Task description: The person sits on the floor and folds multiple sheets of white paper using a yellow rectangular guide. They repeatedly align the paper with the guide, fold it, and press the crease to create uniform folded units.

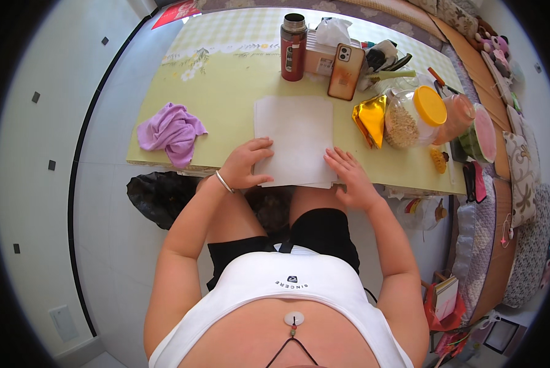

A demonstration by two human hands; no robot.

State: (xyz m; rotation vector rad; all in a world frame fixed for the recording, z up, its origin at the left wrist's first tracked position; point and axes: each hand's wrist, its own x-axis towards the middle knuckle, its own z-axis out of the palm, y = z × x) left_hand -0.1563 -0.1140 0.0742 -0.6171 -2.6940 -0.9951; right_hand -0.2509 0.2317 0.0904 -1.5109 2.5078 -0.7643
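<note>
A stack of white paper sheets lies on the table in front of me, its lower edge a little uneven at the table's front edge. My left hand touches the stack's left side, with the fingers stretched out and the thumb apart, near the lower left corner. At the right side my right hand rests its straight fingertips on the paper's edge, the thumb pointing down by the table edge. Neither hand grips anything. A silver bracelet circles my left wrist.
A crumpled purple cloth lies left on the table. Behind the paper stand a red thermos and a phone. To the right are a gold foil package, a yellow-lidded jar and a cut watermelon.
</note>
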